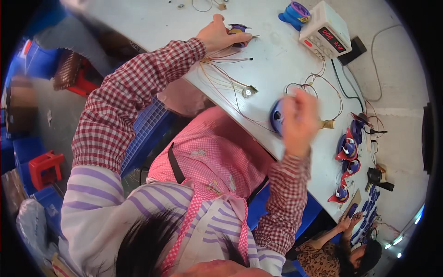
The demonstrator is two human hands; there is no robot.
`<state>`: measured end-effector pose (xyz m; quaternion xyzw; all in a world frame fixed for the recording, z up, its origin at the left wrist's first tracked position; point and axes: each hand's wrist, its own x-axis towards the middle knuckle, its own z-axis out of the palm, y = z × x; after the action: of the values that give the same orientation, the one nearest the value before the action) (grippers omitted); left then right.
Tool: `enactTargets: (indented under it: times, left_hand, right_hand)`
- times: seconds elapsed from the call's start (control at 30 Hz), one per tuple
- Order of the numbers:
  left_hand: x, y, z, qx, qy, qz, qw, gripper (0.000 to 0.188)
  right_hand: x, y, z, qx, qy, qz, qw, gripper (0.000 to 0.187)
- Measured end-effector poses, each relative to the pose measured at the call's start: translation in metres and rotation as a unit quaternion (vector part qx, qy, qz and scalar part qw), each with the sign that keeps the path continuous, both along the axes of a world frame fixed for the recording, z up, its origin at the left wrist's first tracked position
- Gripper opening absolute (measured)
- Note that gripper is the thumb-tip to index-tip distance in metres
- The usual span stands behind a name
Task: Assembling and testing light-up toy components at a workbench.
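Observation:
At the far side of the white table (272,69), my left hand (219,38) is closed around a small purple and yellow piece (238,29), thumb and fingers on either side of it. My right hand (301,115) is smeared by motion above the table, its fingers bent; what they hold, if anything, cannot be made out. Just left of it, partly covered, lies a rounded blue-purple shell (277,118). Thin coloured wires (221,71) spread from beneath my left wrist toward a small round pale part (248,93) and the shell.
A white power supply (325,30) with a red display stands at the far right beside a blue and purple object (295,15). Cables (341,99) loop across the table. Several red and purple pieces (347,150) line the right edge. Another person (332,249) works at lower right.

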<state>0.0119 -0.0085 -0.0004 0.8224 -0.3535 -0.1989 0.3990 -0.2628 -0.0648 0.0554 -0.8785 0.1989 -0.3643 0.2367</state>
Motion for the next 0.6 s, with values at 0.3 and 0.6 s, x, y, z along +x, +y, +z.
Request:
enactTargets:
  times: [0.3,0.6]
  left_hand:
    - [0.02,-0.023,-0.004,0.022,0.096,-0.068,0.993,0.098]
    - [-0.004,0.01,0.016,-0.249,0.414,-0.157,0.861,0.054]
  right_hand:
    - [0.166,0.06,-0.086,-0.148,0.139,0.0,0.979,0.029]
    - [0.079,0.026,-0.004,0.176,-0.059,0.018,0.982,0.018]
